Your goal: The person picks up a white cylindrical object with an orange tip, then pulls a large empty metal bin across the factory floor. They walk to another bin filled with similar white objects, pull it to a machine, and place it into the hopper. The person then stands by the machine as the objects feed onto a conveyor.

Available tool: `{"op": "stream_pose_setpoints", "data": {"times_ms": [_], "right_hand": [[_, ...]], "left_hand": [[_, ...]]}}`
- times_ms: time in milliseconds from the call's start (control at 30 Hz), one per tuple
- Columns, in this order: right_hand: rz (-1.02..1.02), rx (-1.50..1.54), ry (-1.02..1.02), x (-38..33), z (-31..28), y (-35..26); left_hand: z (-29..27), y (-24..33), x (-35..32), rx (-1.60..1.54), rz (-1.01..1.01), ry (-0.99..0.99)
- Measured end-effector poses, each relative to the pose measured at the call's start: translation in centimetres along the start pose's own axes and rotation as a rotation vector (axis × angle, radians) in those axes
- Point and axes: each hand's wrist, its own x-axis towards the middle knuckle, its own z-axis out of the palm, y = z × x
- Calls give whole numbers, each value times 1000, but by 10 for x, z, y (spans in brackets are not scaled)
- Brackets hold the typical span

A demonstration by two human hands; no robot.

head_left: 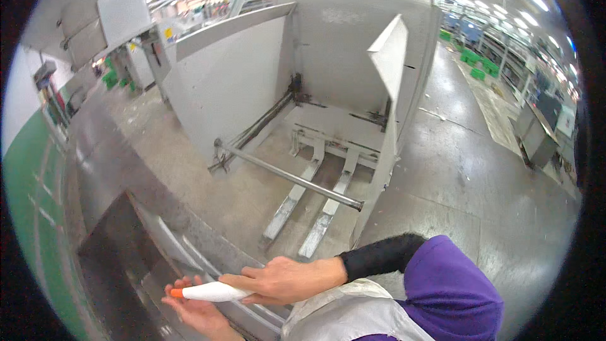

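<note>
A white tapered yarn bobbin with an orange tip lies nearly level at the lower middle. My right hand is closed around its thick end, reaching in from the right with a black sleeve at the wrist. My left hand is palm up under the orange end, its fingers apart and slightly curled around the tip. Whether the left fingers touch the tip is hard to tell. Beneath both hands is a dark metal bin or trough with pale rails along its side.
Ahead stands a large grey panelled enclosure with a round metal bar across its front and two flat metal forks low inside. A bent panel edge juts up at its right. Green crates sit far right; grey floor runs alongside.
</note>
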Motion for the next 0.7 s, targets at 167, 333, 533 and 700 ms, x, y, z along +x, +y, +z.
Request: {"op": "stream_pose_setpoints", "data": {"times_ms": [167, 333, 533, 700], "right_hand": [[-415, -888, 371, -27, -184, -18], [361, -1488, 1054, -26, -473, -10], [316, -1387, 911, -24, -465, -24], [-126, -1234, 727, 14, -318, -59]], "left_hand": [[-11, 41, 7, -41, 72, 176], [-4, 59, -10, -145, -13, 106], [-3, 67, -43, 168, -20, 250], [-44, 77, -72, 417, 30, 217]]}}
